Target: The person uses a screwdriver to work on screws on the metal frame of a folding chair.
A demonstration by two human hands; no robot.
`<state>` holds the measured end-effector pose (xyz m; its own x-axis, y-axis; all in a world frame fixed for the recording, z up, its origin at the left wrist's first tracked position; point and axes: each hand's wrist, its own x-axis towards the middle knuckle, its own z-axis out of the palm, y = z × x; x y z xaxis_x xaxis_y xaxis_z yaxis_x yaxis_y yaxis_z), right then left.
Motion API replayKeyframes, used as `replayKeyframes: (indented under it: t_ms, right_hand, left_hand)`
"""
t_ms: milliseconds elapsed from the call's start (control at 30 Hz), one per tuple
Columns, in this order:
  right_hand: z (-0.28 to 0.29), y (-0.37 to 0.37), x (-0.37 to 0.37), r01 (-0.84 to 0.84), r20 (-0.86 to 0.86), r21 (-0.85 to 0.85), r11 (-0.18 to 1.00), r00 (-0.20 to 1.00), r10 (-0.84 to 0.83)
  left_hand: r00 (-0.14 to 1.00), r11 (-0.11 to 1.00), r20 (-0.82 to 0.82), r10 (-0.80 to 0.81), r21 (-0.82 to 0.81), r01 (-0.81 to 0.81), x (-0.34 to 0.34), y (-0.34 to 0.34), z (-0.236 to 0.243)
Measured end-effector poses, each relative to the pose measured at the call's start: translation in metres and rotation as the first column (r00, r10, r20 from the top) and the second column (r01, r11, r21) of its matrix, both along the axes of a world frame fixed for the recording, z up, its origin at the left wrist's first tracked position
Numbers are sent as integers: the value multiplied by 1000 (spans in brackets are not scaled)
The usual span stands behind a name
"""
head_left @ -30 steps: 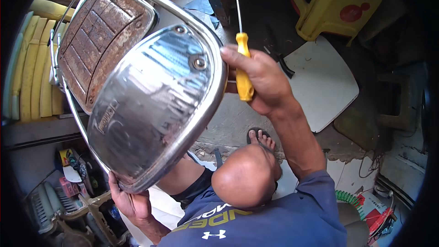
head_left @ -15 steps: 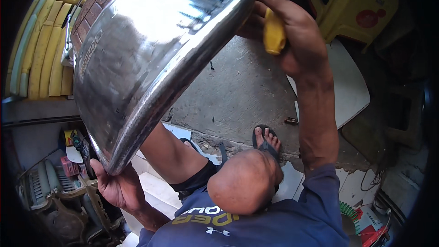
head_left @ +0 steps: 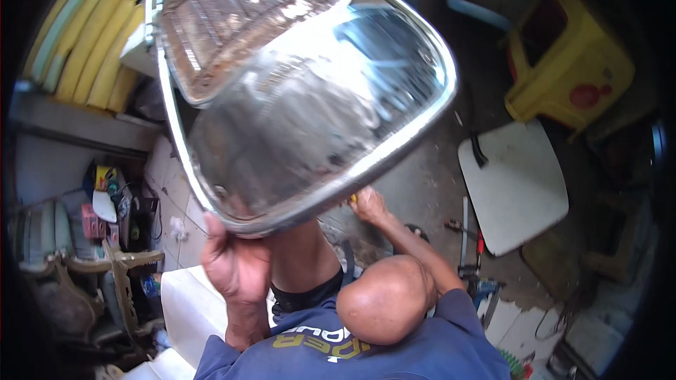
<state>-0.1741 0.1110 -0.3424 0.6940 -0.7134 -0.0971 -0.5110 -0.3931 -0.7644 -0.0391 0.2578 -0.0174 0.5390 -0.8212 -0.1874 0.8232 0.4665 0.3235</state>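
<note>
Seemingly bracing the metal chair [head_left: 296, 127], the left hand [head_left: 237, 262] clasps its near rim [head_left: 303, 211]; the right hand [head_left: 371, 205] curls round a yellow handle [head_left: 353, 199]. Steady support seems needed.

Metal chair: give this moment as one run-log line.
left hand: holds metal chair | right hand: holds yellow handle, mostly hidden

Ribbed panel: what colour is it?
The ribbed panel is rusty brown; the head view shows it best.

The metal chair [head_left: 296, 119] blocks the middle and far left; a strip of floor [head_left: 426, 176] right of it leaves passage before the white board [head_left: 521, 183] and yellow stool [head_left: 598, 63].
</note>
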Motion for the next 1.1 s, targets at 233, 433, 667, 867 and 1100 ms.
replayKeyframes:
  t_ms: [233,433,667,867,1100]
  right_hand:
    - [-62,12,17,-108,185,-560,822,950,250]
    - [-80,44,-96,-127,-203,113,985,968,148]
    - [17,-65,-182,597,1,551,583,698,-716]
    - [250,-73,-128,688,438,366,626,466,-768]
    - [362,-3,28,93,446,203,975,878,-177]
  left_hand:
    - [1000,991,18,17,134,-20,6,-8,-19]
    - [998,991,-45,32,133,-26,22,-1,-34]
    - [998,989,-62,10,148,0,34,3,-55]
    - [996,994,-91,27,103,-18,33,1,-72]
    - [986,999,-166,32,17,-30,28,-1,-77]
